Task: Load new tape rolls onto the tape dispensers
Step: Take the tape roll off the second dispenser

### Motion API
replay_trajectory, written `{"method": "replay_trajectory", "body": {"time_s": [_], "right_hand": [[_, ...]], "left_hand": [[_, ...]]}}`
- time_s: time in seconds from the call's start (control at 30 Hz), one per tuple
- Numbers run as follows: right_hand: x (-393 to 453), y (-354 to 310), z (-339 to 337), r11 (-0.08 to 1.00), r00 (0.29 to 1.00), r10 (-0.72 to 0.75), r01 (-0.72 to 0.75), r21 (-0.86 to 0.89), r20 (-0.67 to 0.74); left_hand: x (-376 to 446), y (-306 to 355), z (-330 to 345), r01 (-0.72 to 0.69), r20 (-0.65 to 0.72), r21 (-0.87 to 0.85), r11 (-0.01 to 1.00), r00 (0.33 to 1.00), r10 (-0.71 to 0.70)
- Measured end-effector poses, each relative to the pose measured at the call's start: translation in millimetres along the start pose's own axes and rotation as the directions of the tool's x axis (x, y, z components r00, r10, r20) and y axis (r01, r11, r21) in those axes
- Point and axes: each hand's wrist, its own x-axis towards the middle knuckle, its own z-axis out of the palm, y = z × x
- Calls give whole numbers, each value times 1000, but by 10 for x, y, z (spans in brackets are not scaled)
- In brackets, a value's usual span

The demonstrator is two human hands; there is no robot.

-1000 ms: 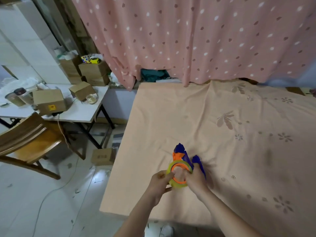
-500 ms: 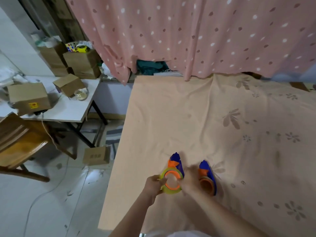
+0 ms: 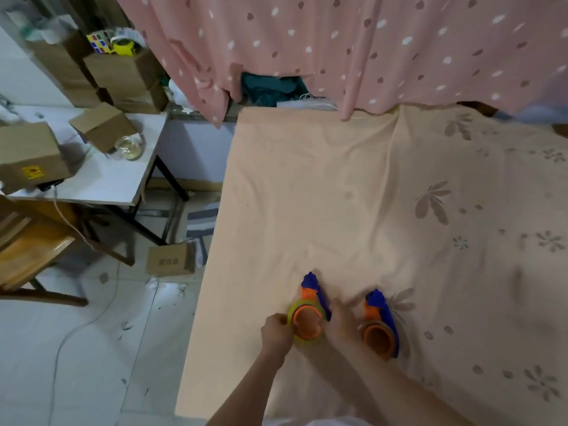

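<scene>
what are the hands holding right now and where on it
Both hands hold the left tape dispenser by its yellow tape roll: left hand on the roll's left edge, right hand on its right side.

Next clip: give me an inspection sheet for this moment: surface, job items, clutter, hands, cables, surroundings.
Surface: peach floral sheet, wrinkled.
Job items: left dispenser with yellow tape roll at its orange hub; right dispenser lying beside it, apart.
Clutter: nothing seen on the sheet.
Hands: left hand grips the yellow roll's edge; right hand rests against its other side, grip unclear.
Cables: white cable across the floor.
Surroundings: side table with cardboard boxes, wooden chair, pink curtain.
</scene>
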Motion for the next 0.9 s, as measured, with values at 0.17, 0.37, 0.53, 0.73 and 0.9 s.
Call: {"method": "replay_trajectory", "body": {"time_s": [0.17, 0.37, 0.53, 0.73, 0.9], "right_hand": [[39, 15, 11, 1000, 999, -14, 14, 8, 38], [-137, 265, -283, 999, 947, -23, 6, -53, -320], [-133, 765, -537, 973, 901, 230, -221, 67, -367], [-120, 1038, -543, 978, 965, 197, -182, 101, -174], [-212, 1040, -499, 990, 968, 121, -100, 103, -220]], "left_hand": [[124, -109, 45, 29, -14, 83, 996, 1000, -27], [-255, 224, 113, -136, -166, 238, 962, 970, 179], [-511, 437, 684, -397, 96, 151, 905, 917, 386], [-611, 383, 1264, -321, 258, 120, 940, 924, 282], [-401, 146, 1447, -302, 337, 200, 932, 914, 224]]}}
